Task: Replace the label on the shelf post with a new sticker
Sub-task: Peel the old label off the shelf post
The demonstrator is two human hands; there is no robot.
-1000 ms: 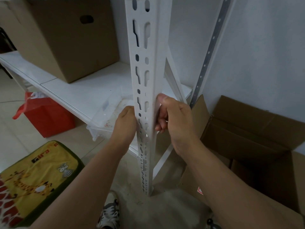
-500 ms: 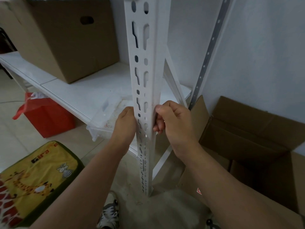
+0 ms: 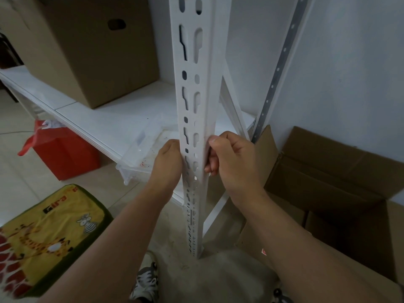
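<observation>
Left hand (image 3: 168, 165), right hand (image 3: 231, 162) pinch shelf post (image 3: 196, 106).

Both forearms reaching up from lower frame; left hand (image 3: 168, 164) and right hand (image 3: 231, 162) curled mid-frame, thumbs uppermost.

White shelf (image 3: 105, 121), cardboard box (image 3: 87, 47), clear plastic tray (image 3: 144, 154) on it

Bare forearms, no sleeves, grey-white sneaker (image 3: 146, 281)
</observation>
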